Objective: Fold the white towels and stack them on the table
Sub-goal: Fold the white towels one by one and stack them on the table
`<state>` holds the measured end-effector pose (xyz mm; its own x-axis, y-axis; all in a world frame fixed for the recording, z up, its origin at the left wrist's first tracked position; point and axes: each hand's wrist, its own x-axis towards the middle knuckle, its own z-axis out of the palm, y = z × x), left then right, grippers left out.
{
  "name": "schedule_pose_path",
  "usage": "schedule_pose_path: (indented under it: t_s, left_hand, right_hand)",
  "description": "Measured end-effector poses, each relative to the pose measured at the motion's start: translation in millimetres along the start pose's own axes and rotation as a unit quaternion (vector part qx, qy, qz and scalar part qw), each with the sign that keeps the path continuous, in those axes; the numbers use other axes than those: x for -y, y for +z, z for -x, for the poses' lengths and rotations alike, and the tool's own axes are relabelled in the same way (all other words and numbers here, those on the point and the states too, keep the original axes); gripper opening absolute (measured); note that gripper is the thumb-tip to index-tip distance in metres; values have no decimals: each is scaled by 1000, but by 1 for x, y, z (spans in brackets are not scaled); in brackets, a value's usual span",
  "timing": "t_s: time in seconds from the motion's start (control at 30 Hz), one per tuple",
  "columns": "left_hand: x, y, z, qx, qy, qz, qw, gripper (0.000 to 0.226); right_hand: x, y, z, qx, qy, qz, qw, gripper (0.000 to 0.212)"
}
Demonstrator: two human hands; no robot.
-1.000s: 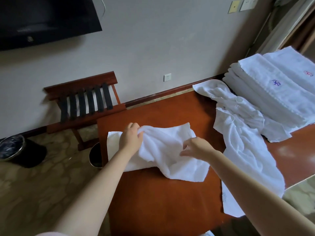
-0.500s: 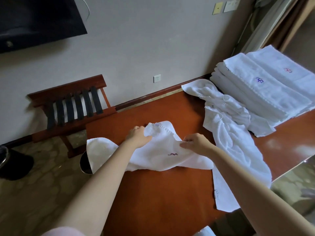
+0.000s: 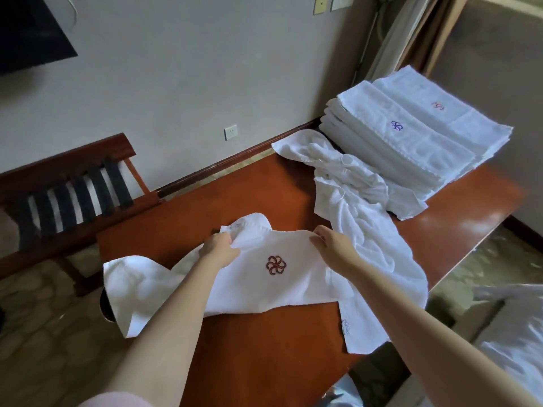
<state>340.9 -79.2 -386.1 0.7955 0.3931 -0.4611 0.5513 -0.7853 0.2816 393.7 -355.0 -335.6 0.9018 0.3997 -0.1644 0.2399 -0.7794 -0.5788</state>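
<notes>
Reddish wooden table [image 3: 264, 362] fills the middle of the head view, set against a pale wall. Close to me on it lies the white towel [image 3: 293, 292]. My left hand [image 3: 220, 249] and right hand [image 3: 335, 245] each pinch its far edge, with the dark red emblem [image 3: 275, 265] between them. Its left end droops over the table's edge. Half a second ago only a sliver of that emblem showed; now it lies fully open. A crumpled towel [image 3: 367, 230] touches my towel's right end, and the stack of folded towels [image 3: 411, 142] lies behind it. A slatted luggage rack [image 3: 73, 183] stands at the left wall.
</notes>
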Motion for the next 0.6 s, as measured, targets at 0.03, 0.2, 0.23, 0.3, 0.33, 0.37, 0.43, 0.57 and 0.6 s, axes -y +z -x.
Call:
schedule_pose_path:
  t_s: [0.03, 0.2, 0.23, 0.3, 0.33, 0.37, 0.43, 0.57, 0.6]
  left_hand:
    - [-2, -6, 2, -15, 18, -14, 1000, 23]
    - [-11, -48, 21, -62, 58, 198, 977, 17]
    - [-12, -59, 29, -61, 53, 266, 961, 21]
    - [-8, -79, 44, -42, 45, 369, 928, 25]
    - [-3, -87, 51, -36, 39, 393, 918, 26]
    - [4, -93, 57, -36, 33, 401, 915, 27]
    - [20, -102, 71, -56, 24, 403, 913, 28]
    - [67, -105, 94, -64, -44, 380, 922, 26]
    - [79, -104, 100, -53, -66, 349, 933, 22]
  right_hand:
    - [5, -2, -2, -9, -8, -28, 1000, 20]
    - [36, -15, -22, -41, -36, -118, 992, 25]
    - [42, -19, -26, -46, -40, -134, 989, 26]
    - [54, -24, -35, -51, -54, -152, 986, 24]
    - [61, -26, -39, -48, -65, -156, 984, 25]
    - [68, -26, -43, -41, -77, -158, 984, 28]
    - [83, -23, -50, -14, -97, -165, 981, 32]
    - [112, -11, -60, 115, -146, -94, 978, 23]
    - [116, -6, -62, 146, -158, -55, 975, 25]
